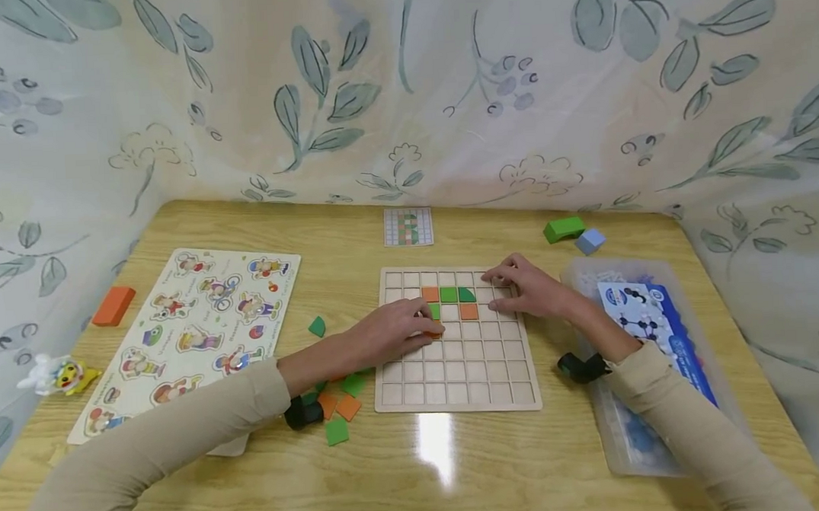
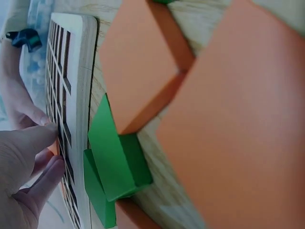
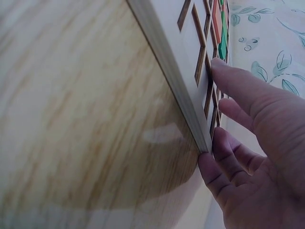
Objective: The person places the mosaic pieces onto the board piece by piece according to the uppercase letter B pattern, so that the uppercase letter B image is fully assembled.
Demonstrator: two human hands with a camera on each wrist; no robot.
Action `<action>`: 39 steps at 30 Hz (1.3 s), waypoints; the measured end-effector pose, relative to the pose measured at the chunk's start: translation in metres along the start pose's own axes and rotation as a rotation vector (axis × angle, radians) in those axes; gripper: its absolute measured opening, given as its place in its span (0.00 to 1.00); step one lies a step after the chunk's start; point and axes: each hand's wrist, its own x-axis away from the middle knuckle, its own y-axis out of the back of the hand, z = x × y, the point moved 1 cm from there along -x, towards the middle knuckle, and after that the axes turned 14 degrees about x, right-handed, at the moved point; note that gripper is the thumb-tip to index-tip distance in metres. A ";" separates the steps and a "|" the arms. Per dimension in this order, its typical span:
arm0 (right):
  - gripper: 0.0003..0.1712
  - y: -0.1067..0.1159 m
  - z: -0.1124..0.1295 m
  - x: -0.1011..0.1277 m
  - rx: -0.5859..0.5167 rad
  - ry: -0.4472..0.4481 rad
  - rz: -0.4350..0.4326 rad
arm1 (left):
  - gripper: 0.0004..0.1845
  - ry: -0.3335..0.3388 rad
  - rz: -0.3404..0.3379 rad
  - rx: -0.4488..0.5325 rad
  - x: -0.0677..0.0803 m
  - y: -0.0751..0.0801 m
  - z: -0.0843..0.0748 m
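Note:
A wooden grid board (image 1: 456, 375) lies mid-table, with orange (image 1: 430, 293) and green tiles (image 1: 448, 293) set in its upper rows. My left hand (image 1: 426, 327) rests on the board's left part, thumb and fingertip pinching an orange tile (image 1: 435, 334). In the left wrist view the left hand (image 2: 45, 152) touches the board (image 2: 83, 86). My right hand (image 1: 503, 286) lies on the board's upper right area, fingers relaxed. The right wrist view shows the right hand (image 3: 224, 119) with its index finger on the board (image 3: 176, 57) and the others against its edge.
Loose orange and green tiles (image 1: 337, 403) lie by the board's lower left corner, close up as orange tiles (image 2: 138, 62) and a green tile (image 2: 116, 157). Also here: a pattern card (image 1: 408, 226), green block (image 1: 563, 228), character puzzle (image 1: 193, 326), orange block (image 1: 113, 306), plastic box (image 1: 589, 278).

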 end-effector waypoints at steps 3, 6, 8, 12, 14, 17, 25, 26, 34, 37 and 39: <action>0.29 0.001 0.001 0.000 -0.004 0.004 -0.004 | 0.10 0.005 -0.004 0.002 -0.001 0.000 0.000; 0.29 0.001 0.001 0.000 -0.001 0.014 -0.010 | 0.10 0.014 0.000 0.001 -0.002 0.001 0.000; 0.28 0.000 0.001 0.000 -0.001 0.016 -0.012 | 0.09 0.019 0.007 -0.002 -0.002 0.000 0.000; 0.28 0.001 0.000 0.000 0.005 0.021 -0.016 | 0.09 0.016 0.010 -0.011 -0.002 0.001 -0.002; 0.28 0.002 -0.001 0.000 0.003 0.024 -0.017 | 0.07 0.007 -0.004 -0.014 -0.002 0.002 -0.003; 0.28 0.003 -0.001 0.000 0.001 0.029 -0.018 | 0.05 0.022 -0.013 -0.009 -0.002 0.003 -0.003; 0.28 0.001 0.002 0.003 -0.008 0.026 -0.011 | 0.06 0.126 0.001 0.063 0.014 0.019 -0.010; 0.28 0.000 0.002 0.004 -0.008 0.021 -0.010 | 0.07 0.131 -0.005 0.073 0.020 0.023 -0.012; 0.29 0.000 0.002 0.003 -0.018 0.006 -0.009 | 0.11 0.308 -0.054 0.121 0.068 0.062 -0.009; 0.29 0.001 0.002 0.002 -0.019 -0.001 -0.009 | 0.12 0.333 -0.103 0.142 0.086 0.069 -0.003; 0.29 -0.001 0.002 0.002 -0.029 -0.003 -0.008 | 0.12 0.347 -0.133 0.159 0.098 0.070 -0.002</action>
